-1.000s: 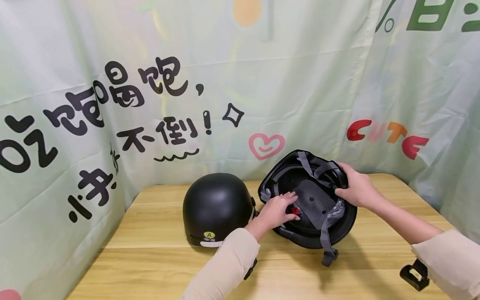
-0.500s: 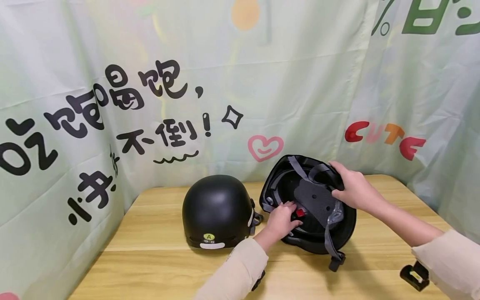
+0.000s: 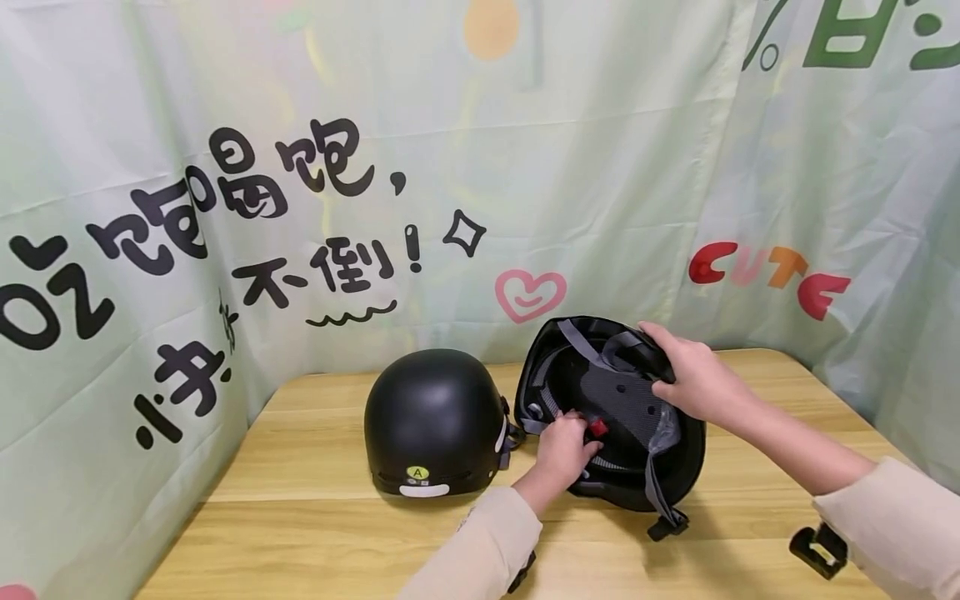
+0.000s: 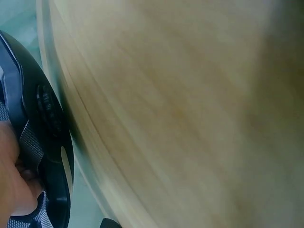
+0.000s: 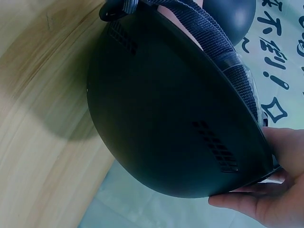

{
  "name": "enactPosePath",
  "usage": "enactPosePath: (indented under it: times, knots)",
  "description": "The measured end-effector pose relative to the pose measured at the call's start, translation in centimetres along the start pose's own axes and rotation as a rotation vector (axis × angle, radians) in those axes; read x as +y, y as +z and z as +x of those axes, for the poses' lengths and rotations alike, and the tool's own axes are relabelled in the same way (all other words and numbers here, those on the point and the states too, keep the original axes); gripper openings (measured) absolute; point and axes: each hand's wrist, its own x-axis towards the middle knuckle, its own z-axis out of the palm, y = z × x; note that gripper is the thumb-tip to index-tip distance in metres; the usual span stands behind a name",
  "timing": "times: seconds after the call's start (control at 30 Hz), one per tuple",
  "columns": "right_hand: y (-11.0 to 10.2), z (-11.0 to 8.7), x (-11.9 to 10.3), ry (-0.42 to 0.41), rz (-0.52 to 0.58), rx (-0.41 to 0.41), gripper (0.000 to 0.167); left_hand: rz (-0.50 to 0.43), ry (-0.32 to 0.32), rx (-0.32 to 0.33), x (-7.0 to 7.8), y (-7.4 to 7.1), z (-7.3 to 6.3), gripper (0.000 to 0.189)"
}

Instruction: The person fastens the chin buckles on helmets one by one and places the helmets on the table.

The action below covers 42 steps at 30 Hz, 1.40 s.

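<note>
In the head view, a black helmet (image 3: 611,412) is tilted on its side with its grey-padded inside facing me. My right hand (image 3: 693,371) grips its upper right rim, thumb on the inside and fingers over the outer shell. My left hand (image 3: 561,450) reaches into the lower left of the opening, its fingers curled at the inner edge beside a small red part (image 3: 597,427). The left wrist view shows the left hand (image 4: 14,175) at the rim among grey webbing; its fingertips are partly hidden. A grey chin strap with a black buckle (image 3: 667,525) hangs from the helmet.
A second black helmet (image 3: 433,421) stands upright to the left, with a round yellow "A" sticker and its strap on the right side. Both are on a wooden table (image 3: 300,467). A printed pale green curtain (image 3: 600,167) hangs behind the table.
The tilted helmet has shifted slightly down and to the left, together with my right hand. My left hand has moved a little down, and its fingers have gone from spread to curled.
</note>
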Motion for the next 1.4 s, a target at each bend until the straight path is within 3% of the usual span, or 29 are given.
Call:
enactPosePath:
  times: [0.17, 0.27, 0.5, 0.77, 1.03, 1.2, 1.4]
  knots:
    - [0.0, -0.1, 0.0, -0.006, -0.008, 0.017, 0.070, 0.003, 0.017, -0.011, 0.0, 0.0, 0.0, 0.020]
    - [0.0, -0.2, 0.0, -0.008, -0.019, 0.021, 0.071, -0.014, 0.052, 0.016, -0.1, -0.1, -0.1, 0.019]
    - [0.1, -0.4, 0.3, 0.017, -0.032, 0.042, 0.071, -0.274, 0.165, 0.131, -0.9, -0.4, -0.1, 0.015]
    - [0.3, -0.9, 1.6, 0.046, -0.032, 0.086, 0.068, -0.386, 0.240, 0.184, -1.6, -1.4, 0.4, 0.019]
    - [0.4, -1.2, 3.4, 0.103, 0.026, 0.058, 0.069, -0.492, 0.210, 0.203, -2.0, -3.1, 1.1, 0.020]
    - [0.9, -1.4, 4.5, 0.116, 0.056, 0.071, 0.067, -0.559, 0.159, 0.244, -2.3, -3.8, 1.7, 0.021]
    - [2.3, -1.9, 6.4, 0.197, 0.130, 0.126, 0.061, -0.598, 0.156, 0.294, -2.5, -4.6, 2.8, 0.021]
